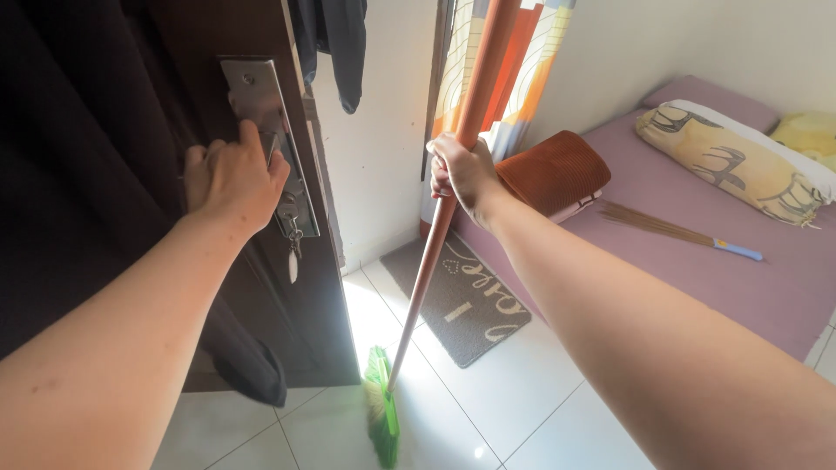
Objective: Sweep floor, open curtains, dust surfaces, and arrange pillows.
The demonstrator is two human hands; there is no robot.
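My left hand [231,178] grips the metal door handle [272,144] of a dark wooden door [209,52] at the left. A key with a small tag [293,252] hangs from the lock under the handle. My right hand [461,174] is closed around the long orange-brown handle of a broom [435,244], held nearly upright. The broom's green bristle head [381,418] rests on the white tiled floor by the door's edge.
A grey doormat [461,305] lies on the tiles. A bed with a mauve sheet [697,261] carries a folded rust-coloured blanket [553,170], a patterned bolster [731,161] and a stick whisk with a blue grip [679,228]. Dark clothes hang on the door [61,174].
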